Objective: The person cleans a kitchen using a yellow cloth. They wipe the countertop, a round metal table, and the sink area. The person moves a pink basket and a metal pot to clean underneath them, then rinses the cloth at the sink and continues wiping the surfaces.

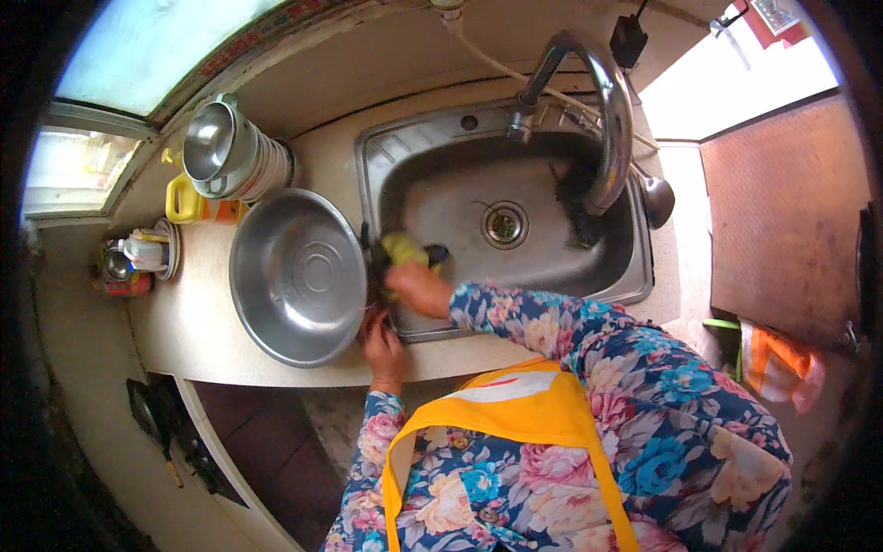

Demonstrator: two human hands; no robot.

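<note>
At the left side of the sink my right hand (pixel 419 288) presses a yellow-green cloth or sponge (pixel 403 250) against a dark object (pixel 376 265). That object's shape is mostly hidden, and a rounded black part (pixel 437 255) shows beyond the cloth. My left hand (pixel 384 350) is at the counter's front edge, its fingers by the dark object and the rim of a large metal basin (pixel 296 276). Blur and overlap hide what those fingers grip. The basin stands on the counter, left of both hands, with nothing in it. Behind my right hand is the stainless-steel sink (pixel 441 186) with its drain strainer (pixel 505 225).
A curved chrome faucet (pixel 614 117) arches over the sink's right part, above a dark item (pixel 581 200). A ladle (pixel 655 200) lies at the right rim. Stacked metal pots (pixel 227 148) and a yellow bottle (pixel 185 199) stand behind the basin. A brown door (pixel 783 221) is at right.
</note>
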